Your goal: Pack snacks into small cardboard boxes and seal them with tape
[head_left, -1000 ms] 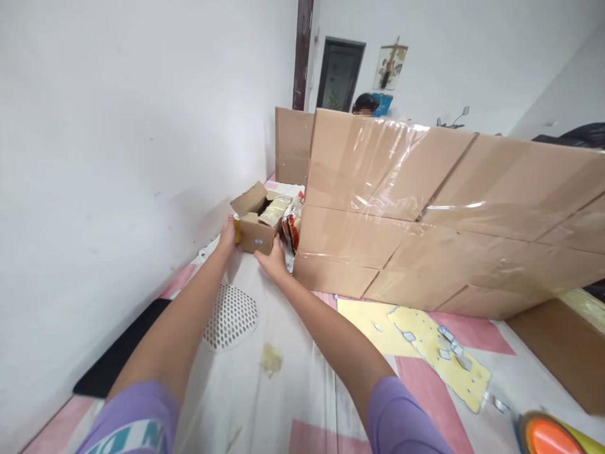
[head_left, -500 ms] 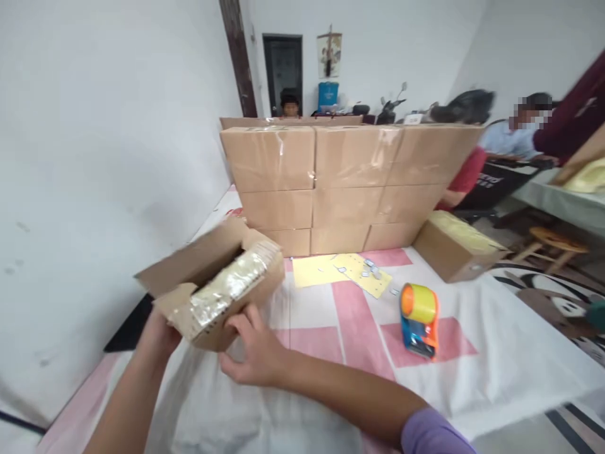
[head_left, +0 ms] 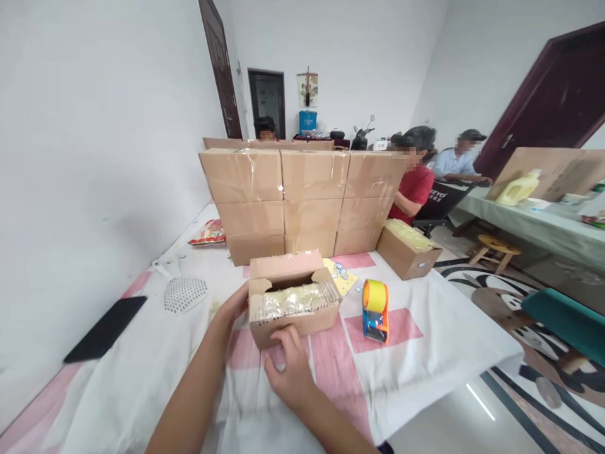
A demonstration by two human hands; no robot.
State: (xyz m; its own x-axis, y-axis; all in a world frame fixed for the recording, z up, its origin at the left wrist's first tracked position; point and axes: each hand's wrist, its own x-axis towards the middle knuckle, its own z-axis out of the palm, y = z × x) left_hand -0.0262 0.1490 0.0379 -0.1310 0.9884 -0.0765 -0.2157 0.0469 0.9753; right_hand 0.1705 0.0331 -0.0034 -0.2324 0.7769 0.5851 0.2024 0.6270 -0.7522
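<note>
An open cardboard box stands in front of me, its back flap raised. Yellowish plastic-wrapped contents show along its front, with a dark gap behind them. At the box's left end is my left hand, gripping it with the fingertips hidden. Bent fingers of my right hand press on the lower front of the box, the thumb apart below them. To the right lies a tape dispenser with a yellow roll, untouched. A yellow sheet with small pale pieces on it is partly behind the box.
Stacked, taped cardboard boxes form a wall at the table's back. Another open box stands at the right edge. On the left are a black flat object and a red packet. A person in red sits beyond the stack.
The box has moved right and been turned level, coming down from its tilted pose at the left. Both hands have gone along with it. My view has turned somewhat to the right.
</note>
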